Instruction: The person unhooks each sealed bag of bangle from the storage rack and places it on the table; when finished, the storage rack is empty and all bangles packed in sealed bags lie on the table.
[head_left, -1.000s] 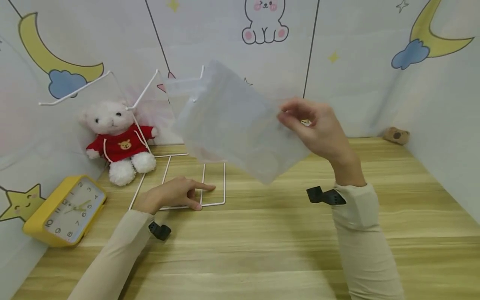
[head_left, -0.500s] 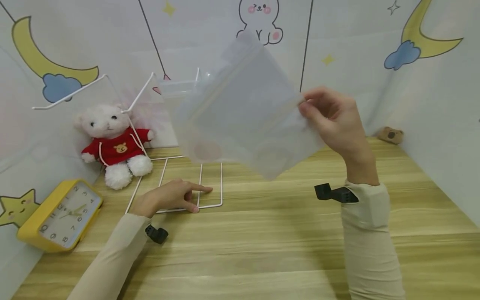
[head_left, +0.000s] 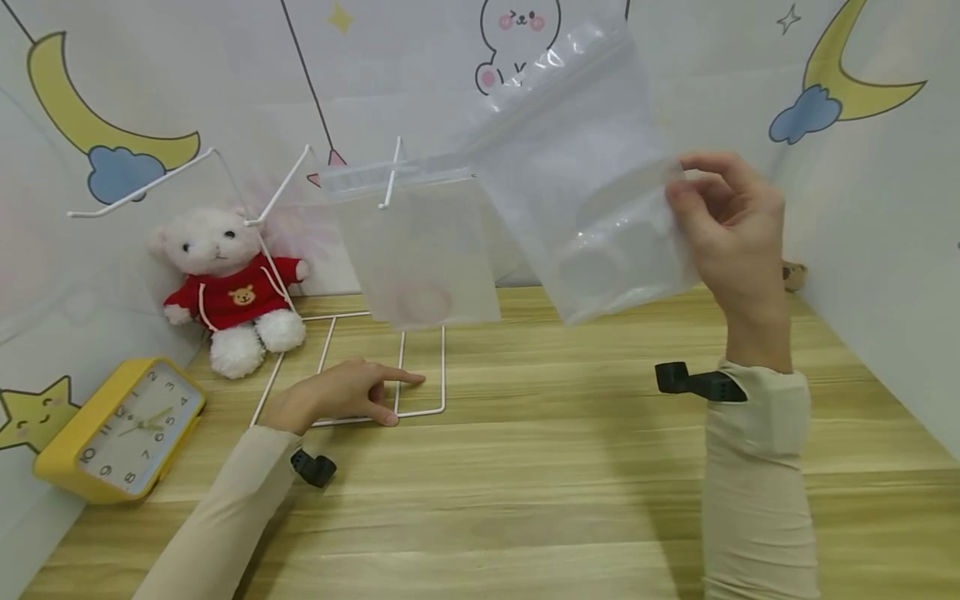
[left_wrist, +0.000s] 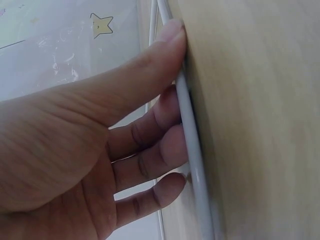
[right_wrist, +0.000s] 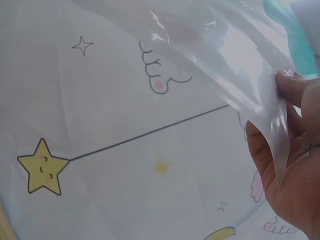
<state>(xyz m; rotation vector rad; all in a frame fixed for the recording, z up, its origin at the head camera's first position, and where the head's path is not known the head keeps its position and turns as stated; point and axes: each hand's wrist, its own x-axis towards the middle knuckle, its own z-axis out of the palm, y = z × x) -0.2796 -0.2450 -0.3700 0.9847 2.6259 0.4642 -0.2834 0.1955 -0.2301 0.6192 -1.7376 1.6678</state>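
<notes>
My right hand [head_left: 738,221] pinches the side edge of a clear zip bag [head_left: 592,175] between thumb and fingers, and the bag hangs tilted in the air. In the right wrist view, the film of this zip bag [right_wrist: 240,55] runs between thumb and fingers. A second zip bag [head_left: 420,250] hangs from a prong [head_left: 392,175] of a white wire rack [head_left: 443,367]. The held bag's left edge overlaps the hanging bag's top right corner. My left hand [head_left: 341,392] rests on the rack's base, index finger stretched out. Its thumb and fingertips press the base wire [left_wrist: 192,130].
A white teddy bear [head_left: 236,292] in a red hoodie sits behind the rack's left side. A yellow alarm clock [head_left: 123,429] stands at the left. A small brown bear-head toy [head_left: 795,275] lies at the back right, partly behind my right wrist. A printed cloth hangs behind the wooden table [head_left: 510,500].
My right hand has moved right, drawing the held zip bag away from the prong. The hanging bag and the prong's tip now show plainly. My left hand stays on the rack's base.
</notes>
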